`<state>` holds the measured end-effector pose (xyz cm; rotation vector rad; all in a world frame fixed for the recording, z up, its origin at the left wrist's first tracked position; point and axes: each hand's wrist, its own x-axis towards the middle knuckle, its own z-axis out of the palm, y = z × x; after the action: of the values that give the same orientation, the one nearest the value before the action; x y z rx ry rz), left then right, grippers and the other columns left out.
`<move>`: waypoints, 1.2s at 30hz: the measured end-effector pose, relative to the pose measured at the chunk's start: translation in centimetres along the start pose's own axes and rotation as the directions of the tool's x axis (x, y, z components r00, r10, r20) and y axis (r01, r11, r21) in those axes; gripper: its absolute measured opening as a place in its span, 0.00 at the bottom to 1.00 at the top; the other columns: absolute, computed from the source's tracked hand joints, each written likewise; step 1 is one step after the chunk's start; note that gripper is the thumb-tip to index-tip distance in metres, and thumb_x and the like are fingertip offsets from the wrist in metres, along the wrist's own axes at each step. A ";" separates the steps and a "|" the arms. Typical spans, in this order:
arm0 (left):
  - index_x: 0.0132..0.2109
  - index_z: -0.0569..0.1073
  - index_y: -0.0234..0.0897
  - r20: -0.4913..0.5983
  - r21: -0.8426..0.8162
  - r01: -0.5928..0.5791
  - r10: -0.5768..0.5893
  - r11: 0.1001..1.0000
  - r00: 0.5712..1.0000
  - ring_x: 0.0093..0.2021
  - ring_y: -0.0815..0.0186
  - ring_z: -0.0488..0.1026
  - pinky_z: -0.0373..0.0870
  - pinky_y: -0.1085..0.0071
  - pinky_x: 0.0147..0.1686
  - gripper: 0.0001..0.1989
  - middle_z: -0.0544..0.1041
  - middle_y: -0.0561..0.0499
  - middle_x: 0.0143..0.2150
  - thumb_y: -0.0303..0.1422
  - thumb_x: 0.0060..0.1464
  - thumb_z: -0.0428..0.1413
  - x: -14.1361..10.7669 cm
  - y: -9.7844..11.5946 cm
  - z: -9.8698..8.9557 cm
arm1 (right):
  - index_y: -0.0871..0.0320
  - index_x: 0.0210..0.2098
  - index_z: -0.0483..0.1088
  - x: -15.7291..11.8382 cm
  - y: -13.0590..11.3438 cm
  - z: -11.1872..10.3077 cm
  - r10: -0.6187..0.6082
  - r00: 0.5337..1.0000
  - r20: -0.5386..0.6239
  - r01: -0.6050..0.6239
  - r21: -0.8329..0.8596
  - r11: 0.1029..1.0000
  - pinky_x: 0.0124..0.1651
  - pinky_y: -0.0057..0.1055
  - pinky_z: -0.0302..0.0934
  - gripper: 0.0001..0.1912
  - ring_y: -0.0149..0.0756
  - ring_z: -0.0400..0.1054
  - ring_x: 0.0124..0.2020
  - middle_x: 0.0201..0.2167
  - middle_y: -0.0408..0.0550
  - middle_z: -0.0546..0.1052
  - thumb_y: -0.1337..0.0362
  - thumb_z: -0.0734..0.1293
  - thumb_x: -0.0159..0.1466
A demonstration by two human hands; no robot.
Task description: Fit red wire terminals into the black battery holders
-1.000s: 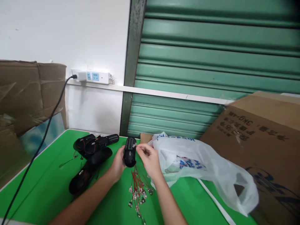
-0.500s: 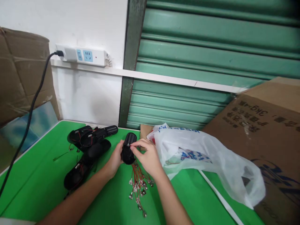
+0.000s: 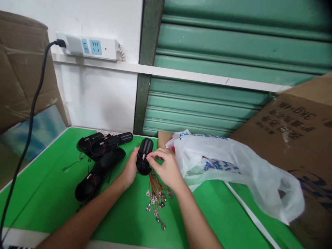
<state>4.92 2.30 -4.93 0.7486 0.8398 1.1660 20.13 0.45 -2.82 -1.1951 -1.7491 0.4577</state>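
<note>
Casing (image 3: 144, 157) between both hands (image 3: 131, 168)

Glossy black plastic on a smooth green worktop (image 3: 116, 214)
The black housings (image 3: 106, 160) look like smooth plastic, the wire ends (image 3: 153, 200) shiny metal; the bag (image 3: 220, 152) is thin, translucent plastic, the box (image 3: 290, 128) matt brown cardboard.

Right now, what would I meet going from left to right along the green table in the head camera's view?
Pile of black cases → left hand → held black case → right hand → white plastic bag.
</note>
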 end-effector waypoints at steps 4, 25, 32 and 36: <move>0.48 0.81 0.36 0.010 0.011 -0.059 0.059 0.998 0.998 0.64 0.51 0.71 0.63 0.59 0.66 0.22 0.84 0.47 0.52 0.50 0.58 0.58 0.1 0.3 0.2 | 0.54 0.33 0.80 0.0 -0.1 -0.1 0.027 0.999 0.030 -0.027 0.015 1.000 0.44 0.35 0.61 0.07 0.40 0.71 0.38 0.31 0.44 0.78 0.70 0.70 0.64; 0.53 0.80 0.36 0.065 0.015 -0.003 0.002 1.000 0.998 0.66 0.51 0.69 0.62 0.58 0.67 0.23 0.82 0.46 0.56 0.47 0.62 0.55 -0.5 1.3 0.7 | 0.54 0.34 0.80 0.1 -0.3 0.7 0.073 0.997 0.005 -0.073 0.090 0.993 0.44 0.33 0.63 0.07 0.37 0.71 0.38 0.32 0.43 0.75 0.71 0.70 0.64; 0.53 0.80 0.38 0.062 -0.005 0.019 -0.018 1.000 0.998 0.67 0.50 0.69 0.62 0.57 0.67 0.23 0.82 0.47 0.56 0.48 0.60 0.56 -0.5 1.3 0.8 | 0.54 0.34 0.80 0.1 -0.3 0.6 0.064 0.998 0.008 -0.065 0.036 0.997 0.44 0.34 0.63 0.06 0.38 0.70 0.39 0.33 0.44 0.75 0.70 0.70 0.65; 0.51 0.81 0.37 0.058 0.039 -0.003 0.001 0.999 0.998 0.68 0.50 0.67 0.61 0.58 0.68 0.22 0.82 0.47 0.57 0.48 0.60 0.56 -0.5 1.2 0.7 | 0.54 0.34 0.80 0.2 -0.2 0.7 0.060 0.998 0.000 -0.060 0.030 0.998 0.44 0.34 0.63 0.07 0.37 0.71 0.38 0.33 0.44 0.76 0.71 0.70 0.65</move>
<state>4.90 2.03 -3.43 0.8117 0.8153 1.1277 19.38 0.65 -2.92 -1.2289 -1.7032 0.5171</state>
